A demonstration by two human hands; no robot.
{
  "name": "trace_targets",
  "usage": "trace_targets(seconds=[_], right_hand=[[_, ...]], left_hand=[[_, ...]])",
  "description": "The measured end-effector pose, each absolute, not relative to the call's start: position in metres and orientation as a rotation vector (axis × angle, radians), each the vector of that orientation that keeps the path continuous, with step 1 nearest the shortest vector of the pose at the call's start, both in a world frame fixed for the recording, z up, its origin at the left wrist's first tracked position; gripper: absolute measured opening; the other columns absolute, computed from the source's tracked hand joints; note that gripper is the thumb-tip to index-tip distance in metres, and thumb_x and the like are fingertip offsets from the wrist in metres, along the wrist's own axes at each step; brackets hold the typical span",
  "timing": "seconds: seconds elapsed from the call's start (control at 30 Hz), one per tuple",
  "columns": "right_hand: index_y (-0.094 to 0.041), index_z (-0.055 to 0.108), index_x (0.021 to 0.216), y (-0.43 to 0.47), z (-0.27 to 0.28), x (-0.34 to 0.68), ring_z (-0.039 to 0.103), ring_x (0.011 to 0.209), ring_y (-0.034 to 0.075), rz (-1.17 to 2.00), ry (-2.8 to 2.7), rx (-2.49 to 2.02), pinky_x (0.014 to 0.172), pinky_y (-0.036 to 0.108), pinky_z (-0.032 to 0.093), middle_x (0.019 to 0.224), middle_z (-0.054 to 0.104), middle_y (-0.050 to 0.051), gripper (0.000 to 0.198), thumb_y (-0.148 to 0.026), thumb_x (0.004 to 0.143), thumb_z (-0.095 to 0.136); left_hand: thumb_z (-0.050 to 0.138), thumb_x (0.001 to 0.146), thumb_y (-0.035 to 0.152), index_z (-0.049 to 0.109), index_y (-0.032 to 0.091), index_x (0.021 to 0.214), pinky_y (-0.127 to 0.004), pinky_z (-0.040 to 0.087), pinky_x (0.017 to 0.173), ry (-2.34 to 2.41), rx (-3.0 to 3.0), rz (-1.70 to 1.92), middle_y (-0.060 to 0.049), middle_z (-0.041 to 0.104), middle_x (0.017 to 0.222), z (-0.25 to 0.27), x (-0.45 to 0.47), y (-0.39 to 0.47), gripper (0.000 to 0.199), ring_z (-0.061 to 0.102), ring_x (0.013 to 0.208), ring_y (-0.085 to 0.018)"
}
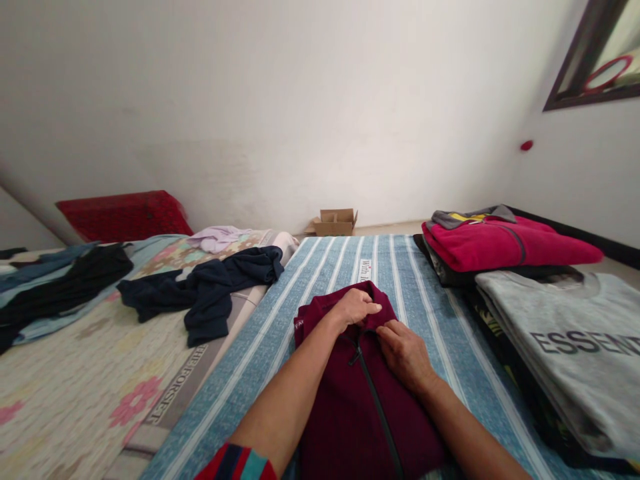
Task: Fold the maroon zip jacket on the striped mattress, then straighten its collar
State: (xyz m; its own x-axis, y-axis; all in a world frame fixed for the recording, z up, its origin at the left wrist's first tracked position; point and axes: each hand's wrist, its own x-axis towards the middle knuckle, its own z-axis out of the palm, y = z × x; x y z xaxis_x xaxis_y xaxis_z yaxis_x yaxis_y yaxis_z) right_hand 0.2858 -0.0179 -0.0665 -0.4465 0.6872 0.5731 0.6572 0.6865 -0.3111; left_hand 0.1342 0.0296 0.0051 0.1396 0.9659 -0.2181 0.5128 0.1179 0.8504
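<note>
A maroon zip-up jacket (350,413) lies flat on a blue striped blanket (320,280) in front of me. Its dark zipper runs down the middle. My left hand (356,307) pinches the collar at the top of the zipper. My right hand (404,353) rests on the jacket just right of the zipper, with its fingers on the collar edge beside my left hand.
Folded clothes are stacked at right: a red fleece (505,243) and a grey printed T-shirt (565,340). A crumpled navy garment (210,287) and dark clothes (60,287) lie on the floral sheet (75,393) at left. A cardboard box (336,222) stands by the wall.
</note>
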Motion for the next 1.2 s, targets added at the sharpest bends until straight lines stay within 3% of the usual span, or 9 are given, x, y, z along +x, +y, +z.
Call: trace_targets(seconds=[0.13,0.3,0.5,0.67,0.9,1.2], right_hand=[[-0.018,0.064,0.086,-0.018,-0.067,0.286,0.050,0.075,0.015,0.051,-2.207,-1.020,0.066,0.024,0.036,0.078,0.055,0.004,0.026,-0.016,0.092,0.038],[-0.017,0.064,0.086,-0.019,-0.065,0.286,0.050,0.074,0.015,0.058,-2.206,-1.037,0.066,0.024,0.035,0.076,0.054,0.004,0.025,-0.016,0.092,0.040],[-0.017,0.064,0.089,-0.019,-0.067,0.287,0.051,0.077,0.015,0.075,-2.197,-1.015,0.068,0.024,0.036,0.079,0.056,0.005,0.025,-0.019,0.093,0.039],[-0.017,0.064,0.086,-0.018,-0.069,0.288,0.052,0.076,0.015,0.051,-2.201,-1.025,0.067,0.024,0.036,0.078,0.055,0.004,0.026,-0.021,0.094,0.039],[-0.018,0.062,0.084,-0.016,-0.074,0.289,0.052,0.072,0.014,0.004,-2.193,-0.993,0.063,0.024,0.035,0.076,0.056,0.004,0.023,-0.022,0.093,0.041],[-0.017,0.063,0.094,-0.018,-0.074,0.289,0.053,0.073,0.015,-0.010,-2.161,-0.990,0.065,0.025,0.038,0.076,0.056,0.004,0.022,-0.021,0.093,0.041]], left_hand=[[0.060,0.057,0.028,0.035,0.019,0.051,-0.022,0.028,0.043,1.454,1.553,0.526,0.008,0.035,0.042,0.011,0.131,0.028,0.028,0.036,0.042,-0.008],[0.058,0.054,0.022,0.028,0.020,0.048,-0.022,0.019,0.042,1.498,1.593,0.625,0.010,0.026,0.042,0.003,0.132,0.028,0.031,0.027,0.040,-0.005],[0.059,0.055,0.023,0.031,0.020,0.048,-0.024,0.014,0.043,1.507,1.654,0.653,0.009,0.026,0.044,0.005,0.130,0.025,0.028,0.024,0.042,-0.005],[0.059,0.059,0.029,0.039,0.019,0.049,-0.024,0.019,0.043,1.414,1.727,0.490,0.008,0.034,0.042,0.009,0.123,0.026,0.024,0.032,0.042,-0.007],[0.056,0.051,0.016,0.035,0.019,0.048,-0.023,0.016,0.043,1.472,1.769,0.499,0.009,0.030,0.043,0.000,0.123,0.029,0.022,0.028,0.042,-0.006],[0.061,0.056,0.019,0.054,0.015,0.063,-0.020,0.027,0.045,1.495,1.791,0.561,0.008,0.043,0.048,0.004,0.125,0.021,0.011,0.041,0.048,-0.008]])
